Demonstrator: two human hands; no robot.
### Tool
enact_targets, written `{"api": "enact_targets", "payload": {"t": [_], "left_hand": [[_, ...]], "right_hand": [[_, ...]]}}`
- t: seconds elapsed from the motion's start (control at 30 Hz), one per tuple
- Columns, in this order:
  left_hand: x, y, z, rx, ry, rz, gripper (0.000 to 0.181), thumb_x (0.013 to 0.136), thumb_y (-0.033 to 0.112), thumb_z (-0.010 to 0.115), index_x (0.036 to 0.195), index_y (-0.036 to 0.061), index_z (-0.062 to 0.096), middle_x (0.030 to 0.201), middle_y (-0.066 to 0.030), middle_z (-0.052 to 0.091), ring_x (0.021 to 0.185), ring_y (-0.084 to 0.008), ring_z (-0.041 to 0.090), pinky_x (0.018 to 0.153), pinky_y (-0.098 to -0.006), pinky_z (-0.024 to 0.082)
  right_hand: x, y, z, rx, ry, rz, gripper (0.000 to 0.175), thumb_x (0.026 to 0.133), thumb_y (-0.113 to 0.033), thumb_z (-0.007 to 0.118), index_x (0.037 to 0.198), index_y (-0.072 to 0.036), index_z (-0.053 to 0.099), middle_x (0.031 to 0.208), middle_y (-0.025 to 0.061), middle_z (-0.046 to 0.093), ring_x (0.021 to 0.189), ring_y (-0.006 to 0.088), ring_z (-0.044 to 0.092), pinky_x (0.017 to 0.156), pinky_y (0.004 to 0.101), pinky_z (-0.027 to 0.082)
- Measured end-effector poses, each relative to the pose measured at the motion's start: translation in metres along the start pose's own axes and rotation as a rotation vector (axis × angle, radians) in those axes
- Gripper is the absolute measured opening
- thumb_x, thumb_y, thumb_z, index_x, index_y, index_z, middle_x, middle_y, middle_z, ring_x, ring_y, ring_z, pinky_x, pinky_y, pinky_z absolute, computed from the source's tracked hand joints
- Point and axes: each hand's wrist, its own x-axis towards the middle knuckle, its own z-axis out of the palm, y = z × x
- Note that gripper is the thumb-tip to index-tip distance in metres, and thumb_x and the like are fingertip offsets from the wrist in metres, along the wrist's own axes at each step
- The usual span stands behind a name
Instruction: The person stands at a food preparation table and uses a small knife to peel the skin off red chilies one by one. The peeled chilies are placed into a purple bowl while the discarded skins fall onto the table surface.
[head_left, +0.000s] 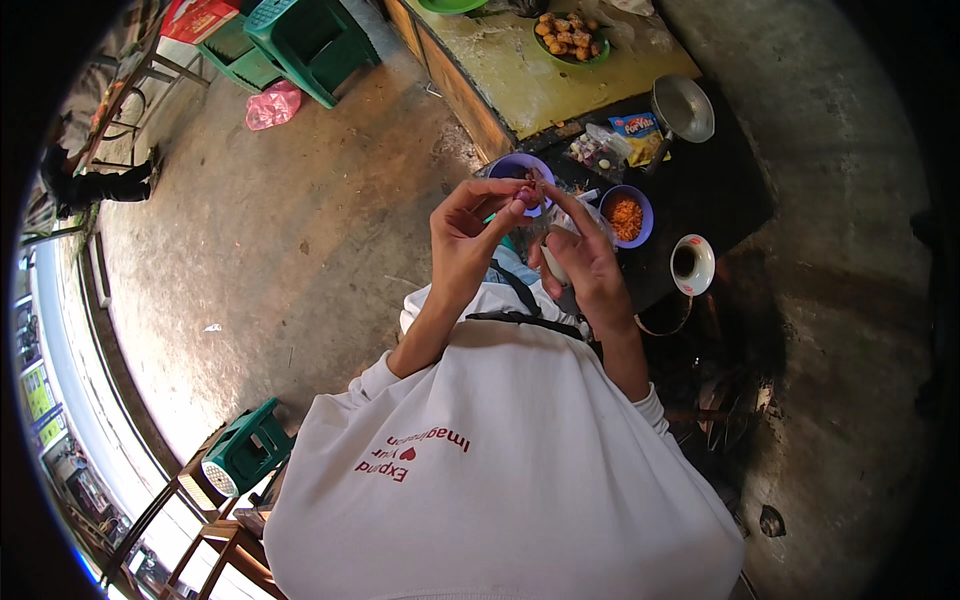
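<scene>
Between the thumb and fingers of my left hand (469, 232) is a small reddish-purple shallot (525, 196). My right hand (589, 270) grips a knife by its pale handle (555, 266), and the thin blade rises against the shallot. Right behind both hands sits a purple bowl (517, 163), its contents mostly hidden by my fingers. A second purple bowl (649, 229), with shredded orange food in it, stands to the right of my right hand. Crumpled clear plastic (602, 217) lies partly behind that hand.
Beyond the bowls are a bag of peeled shallots or garlic (600, 150), a blue-yellow packet (637, 135) and a metal pan (694, 112). A white enamel cup (701, 255) stands at the right. Fried balls fill a green plate (600, 56) on the yellow tabletop. Green stools (315, 45) stand far left.
</scene>
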Motion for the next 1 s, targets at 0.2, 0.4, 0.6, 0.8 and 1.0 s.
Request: {"api": "enact_targets", "payload": {"t": [0.2,0.4,0.6,0.8,1.0], "left_hand": [[-0.001,0.003,0.0,0.06,0.023,0.008,0.022,0.093,-0.001,0.074,0.114,-0.0037,0.069,0.117,-0.0112,0.071,0.108,-0.0155,0.067,0.092,-0.0298,0.056],[-0.001,0.004,-0.001,0.077,0.022,0.009,0.02,0.093,-0.004,0.073,0.113,-0.0049,0.07,0.116,-0.0116,0.072,0.108,-0.0147,0.068,0.095,-0.0273,0.053],[-0.003,0.005,0.005,0.103,0.006,0.074,0.019,0.093,-0.007,0.071,0.112,-0.0057,0.071,0.116,-0.0127,0.073,0.11,-0.0148,0.068,0.098,-0.0275,0.053],[-0.005,0.006,0.008,0.145,0.006,0.116,0.019,0.093,-0.008,0.07,0.112,-0.006,0.071,0.115,-0.013,0.073,0.11,-0.015,0.068,0.099,-0.0278,0.052],[0.0,0.007,0.005,0.124,-0.049,0.075,0.017,0.094,-0.006,0.07,0.111,-0.0072,0.07,0.113,-0.0134,0.073,0.107,-0.0159,0.07,0.099,-0.0291,0.054]], "right_hand": [[0.001,-0.002,0.002,-0.115,-0.001,-0.016,0.051,0.107,-0.011,0.051,0.157,-0.007,0.039,0.089,0.0081,0.065,0.058,0.0047,0.049,0.056,0.0191,0.042],[0.003,-0.002,0.0,-0.144,-0.017,-0.019,0.05,0.107,-0.01,0.051,0.155,-0.007,0.041,0.089,0.0076,0.065,0.058,0.0039,0.048,0.055,0.0186,0.041],[0.002,0.001,-0.001,-0.161,0.008,-0.048,0.047,0.107,-0.011,0.052,0.153,-0.006,0.043,0.088,0.0067,0.064,0.057,0.0039,0.047,0.054,0.0188,0.04],[0.002,0.004,0.007,-0.133,0.067,-0.115,0.041,0.107,-0.013,0.054,0.148,-0.009,0.05,0.087,0.0016,0.061,0.059,0.0008,0.044,0.051,0.0167,0.037],[-0.001,0.008,0.002,0.202,0.033,-0.069,0.037,0.109,-0.016,0.051,0.145,-0.013,0.051,0.089,0.0074,0.061,0.056,0.0052,0.046,0.049,0.02,0.039]]}}
